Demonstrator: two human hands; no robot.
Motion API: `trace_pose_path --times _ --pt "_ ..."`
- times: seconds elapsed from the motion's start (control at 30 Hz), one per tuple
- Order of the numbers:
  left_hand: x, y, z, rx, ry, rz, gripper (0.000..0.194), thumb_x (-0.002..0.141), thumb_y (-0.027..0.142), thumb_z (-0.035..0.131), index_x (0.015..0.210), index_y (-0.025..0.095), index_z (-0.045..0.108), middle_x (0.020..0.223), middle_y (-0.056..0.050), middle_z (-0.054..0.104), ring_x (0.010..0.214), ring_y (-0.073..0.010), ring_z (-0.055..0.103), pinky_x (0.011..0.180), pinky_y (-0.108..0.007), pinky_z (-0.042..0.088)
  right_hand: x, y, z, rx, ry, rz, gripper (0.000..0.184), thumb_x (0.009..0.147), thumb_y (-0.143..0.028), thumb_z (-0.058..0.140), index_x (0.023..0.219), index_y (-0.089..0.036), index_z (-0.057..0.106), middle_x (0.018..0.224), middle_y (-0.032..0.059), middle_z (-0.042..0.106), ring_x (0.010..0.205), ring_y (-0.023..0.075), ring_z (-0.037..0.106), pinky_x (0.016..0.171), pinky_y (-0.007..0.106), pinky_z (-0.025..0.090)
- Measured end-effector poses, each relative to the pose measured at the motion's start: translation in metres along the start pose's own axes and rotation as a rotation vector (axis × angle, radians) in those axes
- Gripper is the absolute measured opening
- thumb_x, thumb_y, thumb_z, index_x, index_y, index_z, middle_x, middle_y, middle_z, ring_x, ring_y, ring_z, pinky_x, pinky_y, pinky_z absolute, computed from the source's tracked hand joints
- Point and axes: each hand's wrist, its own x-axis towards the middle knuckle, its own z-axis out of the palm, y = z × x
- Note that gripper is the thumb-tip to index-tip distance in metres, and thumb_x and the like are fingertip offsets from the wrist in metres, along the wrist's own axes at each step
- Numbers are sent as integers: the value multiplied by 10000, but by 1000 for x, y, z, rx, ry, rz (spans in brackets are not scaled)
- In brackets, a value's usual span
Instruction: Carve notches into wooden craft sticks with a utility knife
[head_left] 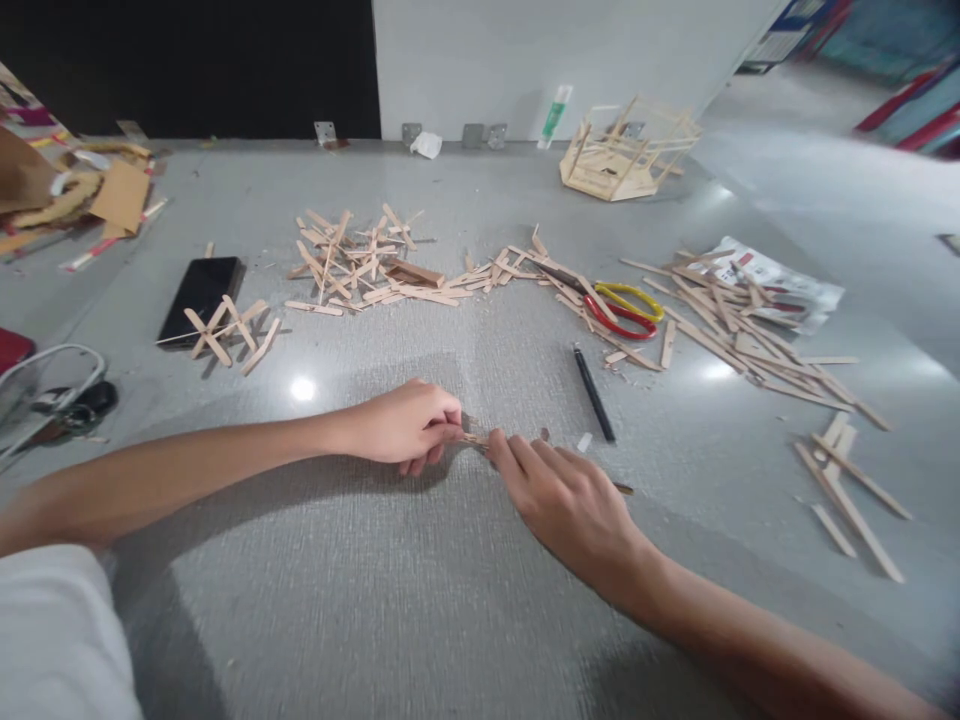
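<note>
My left hand [409,425] pinches one end of a small wooden stick piece [474,440] over the middle of the table. The other end is gripped by my right hand [566,490], its fingers closed and mostly hiding the piece. Just beyond my right hand lie a black pen [594,395] and a small white scrap [584,442]. A dark, thin tip [624,489] pokes out beside that hand, its kind unclear. Farther back, scissors [619,308] with one red and one yellow handle rest on wooden stick pieces.
Cut craft sticks [360,260] are heaped at the back, with longer sticks [731,310] at right by a plastic packet [806,290]. A wooden stick frame [611,180] stands behind. A phone [191,310], a cable [82,355] and cardboard scraps [124,195] lie left.
</note>
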Motion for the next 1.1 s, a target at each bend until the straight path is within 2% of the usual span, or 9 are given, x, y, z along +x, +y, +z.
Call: trace_pose_path --times 0.13,0.2,0.33,0.5,0.7,0.8,1.1 --pt "1 -2 -1 -4 -8 20 258 951 251 461 732 135 532 574 -7 616 403 -88 579 372 -151 427 5 -11 -9 -67 -52 109 314 914 4 387 744 -193 564 602 21 525 521 142 430 485 297 281" --pt "2 -2 -2 -1 -18 24 259 950 249 467 729 135 537 562 -5 614 405 -90 585 374 -150 427 7 -15 -10 -87 -62 145 339 910 10 365 697 -199 527 596 30 513 515 147 414 476 297 272" --pt "4 -3 -4 6 -35 15 269 949 274 493 719 141 535 554 -6 623 409 -103 599 394 -167 444 6 -19 -6 -112 -77 171 325 923 -20 376 699 -201 525 596 39 512 513 155 407 471 297 264" --pt "4 -2 -2 -13 -20 -5 265 948 286 501 731 139 542 536 -1 608 400 -107 597 393 -167 442 4 -14 -2 -202 -108 116 277 911 -28 434 722 -199 542 609 24 526 516 142 434 485 290 275" --pt "4 -4 -2 -28 -21 -10 258 946 288 513 738 140 550 548 -8 618 412 -122 613 388 -175 460 0 -1 0 -139 7 24 240 899 -38 479 734 -202 540 595 -14 523 512 128 472 509 293 280" --pt "4 -5 -3 -48 -35 -25 258 948 293 515 746 136 554 561 -14 630 414 -119 614 393 -177 471 -2 1 3 -111 33 30 236 906 -48 481 728 -194 532 582 -24 505 488 119 463 507 300 262" --pt "5 -6 -5 -44 -59 -28 260 951 300 516 760 132 570 590 -25 652 447 -121 633 417 -176 486 2 -4 3 -102 -19 63 227 871 -5 484 755 -198 512 603 -41 524 519 113 494 542 292 248"
